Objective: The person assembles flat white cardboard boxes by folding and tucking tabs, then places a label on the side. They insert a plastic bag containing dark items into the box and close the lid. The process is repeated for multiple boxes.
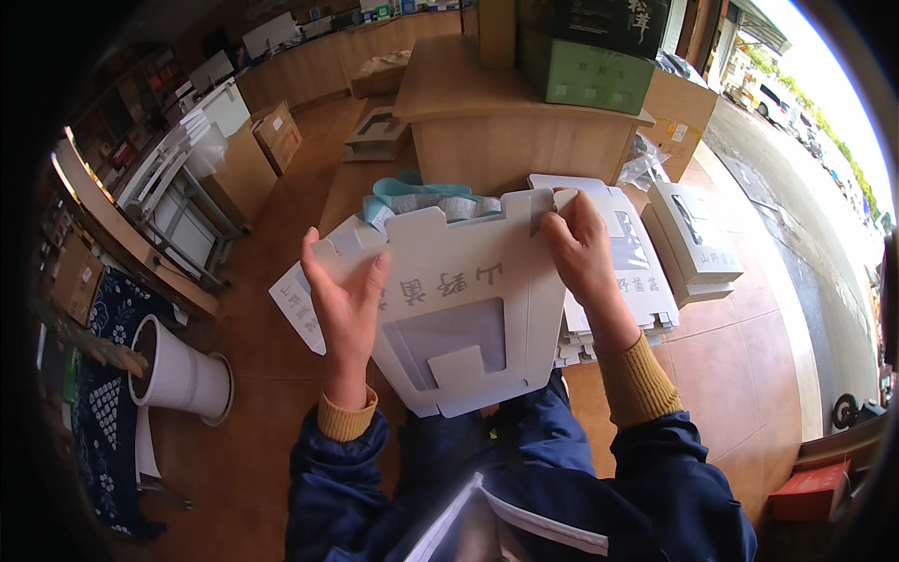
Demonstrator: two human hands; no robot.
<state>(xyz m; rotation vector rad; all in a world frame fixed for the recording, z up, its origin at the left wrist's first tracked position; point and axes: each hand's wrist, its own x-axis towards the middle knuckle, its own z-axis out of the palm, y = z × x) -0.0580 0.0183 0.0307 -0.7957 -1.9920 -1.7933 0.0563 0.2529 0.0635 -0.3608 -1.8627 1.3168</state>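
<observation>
a: what comes first, going by size?
b: brown tiled floor, then a wooden counter straight ahead.
a: and next?
b: beyond the counter's right end, a brown cardboard box. on the counter top, a green box with a black box just above.
a: at the sides?
b: to the left, a white plant pot on a saucer. to the right, a stack of flat white cartons, partly behind the right forearm, with a white printed box just beside.
a: the thing being handled?
b: a white window carton, tilted, between both hands and above the knees. shows dark printed characters, a greyish window and a notched upper edge.
a: left hand?
b: lies along the carton's left side, thumb on the front panel and well apart from the fingers.
a: right hand?
b: grips the upper right corner, clamped between thumb and fingers, beside a small flap.
a: anything smaller?
b: mustard cuffs at both wrists, and a teal ribbon just behind the upper edge. cannot tell what lies under that.
</observation>
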